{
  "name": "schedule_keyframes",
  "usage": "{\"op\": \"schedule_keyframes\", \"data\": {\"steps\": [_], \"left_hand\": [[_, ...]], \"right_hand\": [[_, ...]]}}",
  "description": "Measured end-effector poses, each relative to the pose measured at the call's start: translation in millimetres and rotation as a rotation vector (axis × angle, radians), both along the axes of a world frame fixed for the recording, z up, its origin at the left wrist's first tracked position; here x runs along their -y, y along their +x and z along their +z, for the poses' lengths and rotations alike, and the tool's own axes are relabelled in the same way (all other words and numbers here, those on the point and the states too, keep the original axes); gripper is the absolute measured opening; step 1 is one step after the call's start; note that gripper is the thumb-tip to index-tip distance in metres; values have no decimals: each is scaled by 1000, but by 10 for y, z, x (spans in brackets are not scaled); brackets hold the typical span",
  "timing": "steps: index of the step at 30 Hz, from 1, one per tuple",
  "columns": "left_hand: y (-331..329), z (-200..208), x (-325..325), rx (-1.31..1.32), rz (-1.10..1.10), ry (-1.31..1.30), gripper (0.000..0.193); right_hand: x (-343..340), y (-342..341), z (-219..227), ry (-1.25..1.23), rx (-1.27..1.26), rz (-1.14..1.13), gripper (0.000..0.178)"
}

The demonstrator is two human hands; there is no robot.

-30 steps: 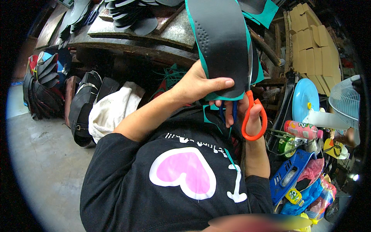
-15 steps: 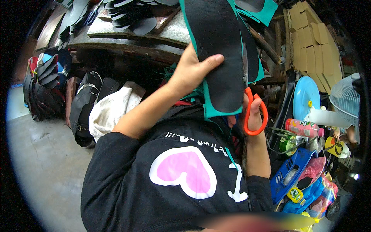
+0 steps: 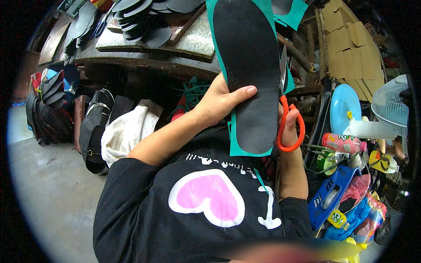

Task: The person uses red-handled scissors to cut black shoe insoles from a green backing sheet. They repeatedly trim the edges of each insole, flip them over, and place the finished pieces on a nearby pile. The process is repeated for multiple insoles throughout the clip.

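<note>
My left hand grips a black shoe sole by its left edge, thumb lying across the top. Teal sheet shows as a border round the sole's left side and lower end. Orange-handled scissors are in my right hand, fingers through the loops. Their blades stand along the sole's right edge, where the teal border is thin. Behind the blades hangs another dark piece with teal edging, partly hidden. A thin teal strip lies on the black shirt.
Grey sole pieces are stacked on the workbench ahead. To the left stand a black bag and a white cloth. Cardboard boxes, a fan, a pink bottle and a blue basket are on the right.
The sole with its teal border has shifted down towards me, so its rounded top now shows. The scissors stay at its right edge, with more blade visible.
</note>
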State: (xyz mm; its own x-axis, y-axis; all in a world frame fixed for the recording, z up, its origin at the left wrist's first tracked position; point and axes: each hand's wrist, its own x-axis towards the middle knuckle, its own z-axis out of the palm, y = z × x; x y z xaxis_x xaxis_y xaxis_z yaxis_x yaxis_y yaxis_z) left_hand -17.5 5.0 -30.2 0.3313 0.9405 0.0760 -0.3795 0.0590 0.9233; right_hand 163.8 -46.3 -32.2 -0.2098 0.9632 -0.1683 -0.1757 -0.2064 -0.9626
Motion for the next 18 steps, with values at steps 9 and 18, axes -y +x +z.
{"op": "schedule_keyframes", "data": {"steps": [9,18], "left_hand": [[-151,9,-51,30,-91,-92,46],[-302,43,-108,-27,-190,-94,49]], "right_hand": [[-22,34,117,-13,32,166,107],[-158,118,222,16,93,221,96]]}}
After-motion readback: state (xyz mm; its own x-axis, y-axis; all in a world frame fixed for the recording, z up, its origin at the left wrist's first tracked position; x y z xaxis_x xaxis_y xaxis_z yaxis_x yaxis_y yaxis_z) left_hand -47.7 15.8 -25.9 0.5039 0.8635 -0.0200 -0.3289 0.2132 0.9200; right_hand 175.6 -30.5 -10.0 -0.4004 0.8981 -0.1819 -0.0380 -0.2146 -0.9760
